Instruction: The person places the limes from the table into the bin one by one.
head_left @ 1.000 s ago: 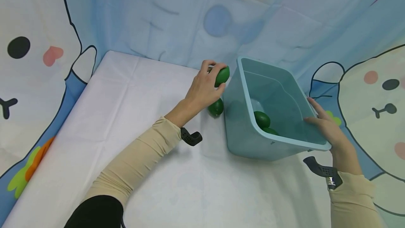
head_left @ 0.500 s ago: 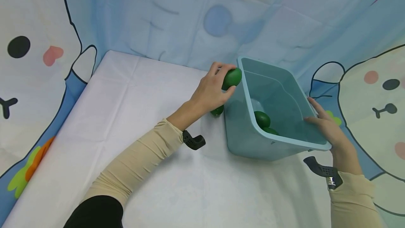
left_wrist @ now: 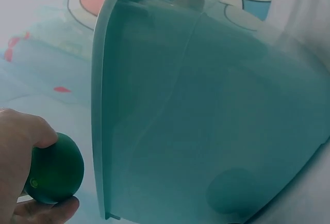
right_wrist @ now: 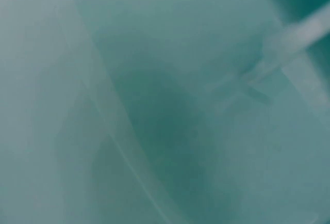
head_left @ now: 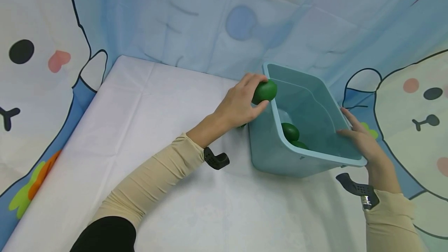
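My left hand pinches a smooth green oval fruit at the left rim of a pale teal plastic bin. In the left wrist view the held fruit shows a small stem mark, and the thumb and fingertips lie round it. My right hand grips the bin's right rim, and the bin leans toward that side. Two more green fruits lie inside. Another green fruit is on the table beside the bin, mostly hidden under my left hand. Teal plastic fills the blurred right wrist view.
A white cloth covers the table. Behind it hangs a blue cartoon-printed curtain, which also runs along both sides. Each wrist wears a black camera mount.
My left hand has carried the green fruit rightward and slightly down to the bin's rim, covering more of the fruit on the table. My right hand and the bin have stayed put.
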Demonstrator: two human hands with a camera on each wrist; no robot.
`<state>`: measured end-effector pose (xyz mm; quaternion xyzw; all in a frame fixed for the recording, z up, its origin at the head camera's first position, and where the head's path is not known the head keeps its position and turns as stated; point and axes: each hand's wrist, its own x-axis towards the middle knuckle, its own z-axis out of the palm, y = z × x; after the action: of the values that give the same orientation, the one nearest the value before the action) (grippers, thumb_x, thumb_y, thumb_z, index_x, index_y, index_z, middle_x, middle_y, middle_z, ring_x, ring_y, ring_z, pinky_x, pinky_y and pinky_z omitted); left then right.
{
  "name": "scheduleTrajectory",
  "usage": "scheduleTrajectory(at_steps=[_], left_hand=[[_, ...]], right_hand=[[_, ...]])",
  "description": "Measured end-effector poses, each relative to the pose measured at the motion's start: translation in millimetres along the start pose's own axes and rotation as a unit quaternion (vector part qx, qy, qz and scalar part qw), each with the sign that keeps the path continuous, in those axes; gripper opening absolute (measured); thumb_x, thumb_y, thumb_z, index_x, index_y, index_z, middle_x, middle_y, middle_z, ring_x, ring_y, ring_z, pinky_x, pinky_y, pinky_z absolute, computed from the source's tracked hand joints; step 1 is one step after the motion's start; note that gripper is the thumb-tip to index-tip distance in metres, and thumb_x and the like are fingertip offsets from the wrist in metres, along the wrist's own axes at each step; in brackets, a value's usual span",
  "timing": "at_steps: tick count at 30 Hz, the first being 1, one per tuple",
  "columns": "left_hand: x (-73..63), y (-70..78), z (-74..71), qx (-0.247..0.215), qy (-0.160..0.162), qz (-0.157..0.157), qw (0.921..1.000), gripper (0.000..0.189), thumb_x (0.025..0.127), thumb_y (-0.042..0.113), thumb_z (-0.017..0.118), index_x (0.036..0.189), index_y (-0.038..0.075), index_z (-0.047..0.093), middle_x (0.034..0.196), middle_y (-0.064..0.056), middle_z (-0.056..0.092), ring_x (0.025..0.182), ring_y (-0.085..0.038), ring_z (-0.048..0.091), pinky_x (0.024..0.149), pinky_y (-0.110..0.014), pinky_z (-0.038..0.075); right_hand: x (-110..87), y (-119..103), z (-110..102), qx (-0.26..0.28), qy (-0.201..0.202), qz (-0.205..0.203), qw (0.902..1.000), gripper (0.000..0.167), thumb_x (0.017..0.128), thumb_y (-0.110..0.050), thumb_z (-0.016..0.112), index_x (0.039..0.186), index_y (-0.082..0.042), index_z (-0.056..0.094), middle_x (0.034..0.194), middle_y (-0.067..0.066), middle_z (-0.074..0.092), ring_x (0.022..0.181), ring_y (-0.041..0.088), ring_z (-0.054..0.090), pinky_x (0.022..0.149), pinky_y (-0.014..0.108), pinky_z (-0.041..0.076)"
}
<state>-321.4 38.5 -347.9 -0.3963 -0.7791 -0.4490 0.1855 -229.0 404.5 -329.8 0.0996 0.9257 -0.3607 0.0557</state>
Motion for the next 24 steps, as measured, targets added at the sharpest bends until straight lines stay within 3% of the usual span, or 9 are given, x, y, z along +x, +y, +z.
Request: scheduleTrajectory(at_steps=[14,24], left_hand=[[-2.0,11.6,1.9,0.008,-0.027,0.024,0.9993,0.046,0.090,0.027,0.063,0.132,0.013,0.049,0.132,-0.005,0.047,0.107,-0.015,0.057,0.087,-0.022,0.049],[-1.0,14.2,0.9,0.010,-0.055,0.022,0.9982,0.047,0.092,0.029,0.059,0.137,0.019,0.049,0.137,-0.004,0.041,0.112,-0.013,0.055,0.091,-0.020,0.046]], right_hand=[[-0.1,-1,-1,-0.001,-0.004,-0.002,1.0000,0.064,0.101,-0.035,0.033,0.144,-0.052,-0.011,0.156,0.028,-0.006,0.128,0.067,0.021,0.092,0.074,0.029],[-0.5,-1,-1,0.000,0.001,0.001,1.0000,0.064,0.101,-0.035,0.034,0.144,-0.053,-0.010,0.156,0.027,-0.006,0.128,0.067,0.020,0.091,0.074,0.030]])
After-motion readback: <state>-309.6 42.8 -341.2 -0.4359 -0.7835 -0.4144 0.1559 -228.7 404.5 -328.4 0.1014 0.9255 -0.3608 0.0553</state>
